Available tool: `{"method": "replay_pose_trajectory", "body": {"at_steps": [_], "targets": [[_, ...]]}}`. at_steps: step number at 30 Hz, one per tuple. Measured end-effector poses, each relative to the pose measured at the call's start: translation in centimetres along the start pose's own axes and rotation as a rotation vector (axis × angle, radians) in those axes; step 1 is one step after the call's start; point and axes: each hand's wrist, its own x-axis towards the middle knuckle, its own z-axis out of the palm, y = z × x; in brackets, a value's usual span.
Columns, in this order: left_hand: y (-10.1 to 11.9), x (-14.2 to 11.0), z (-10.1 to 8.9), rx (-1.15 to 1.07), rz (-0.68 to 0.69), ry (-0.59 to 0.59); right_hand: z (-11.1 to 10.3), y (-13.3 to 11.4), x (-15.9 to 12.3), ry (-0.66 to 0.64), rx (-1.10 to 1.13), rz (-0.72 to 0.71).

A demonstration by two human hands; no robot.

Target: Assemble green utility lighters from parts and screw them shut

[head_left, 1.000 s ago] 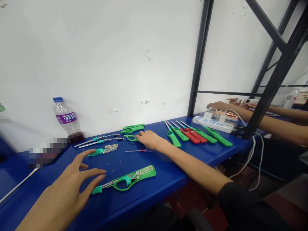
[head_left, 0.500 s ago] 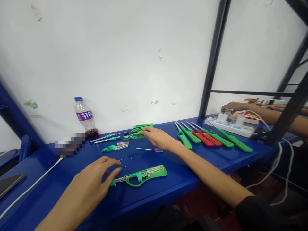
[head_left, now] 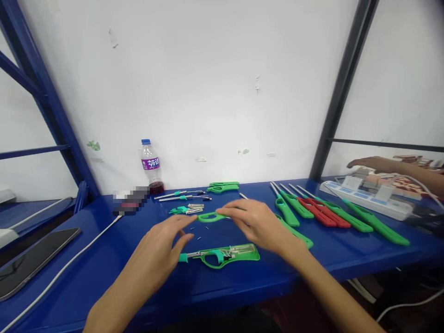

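Note:
My right hand (head_left: pixel 260 223) pinches a green plastic lighter-casing half (head_left: pixel 209 217) by its right end, above the blue table. My left hand (head_left: pixel 163 245) is at the piece's left end, its index fingertip touching or almost touching it and its thumb apart. Just below lies an opened green utility lighter (head_left: pixel 225 255), its clear fuel tank, trigger and metal tube exposed. Tiny metal pins (head_left: pixel 199 238) are scattered between. Behind my right hand, another green lighter (head_left: pixel 302 238) is partly hidden. The screwdriver is mostly covered by my hand.
Metal rods (head_left: pixel 176 198), green triggers with tanks (head_left: pixel 187 209) and more green casings (head_left: pixel 224 187) lie along the wall. Green and red lighters (head_left: pixel 322 213) line the right, beside a power strip (head_left: pixel 367 199). A bottle (head_left: pixel 151 169) and phone (head_left: pixel 33 263) are left; another person's hand (head_left: pixel 378 163) is right.
My right hand has come back from the casings by the wall with one green casing half. My left hand has risen to meet it. The camera view has shifted left.

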Motion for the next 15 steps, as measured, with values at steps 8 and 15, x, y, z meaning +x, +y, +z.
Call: {"method": "replay_pose_trajectory", "body": {"at_steps": [8,15], "targets": [[1.4,-0.3,-0.3,0.018,0.037,-0.121,0.7,-3.6,-4.3,0.040,0.239,0.111],[1.7,-0.4,0.4,0.103,-0.007,-0.224,1.1,-4.6,-4.9,-0.035,0.350,0.196]]}}
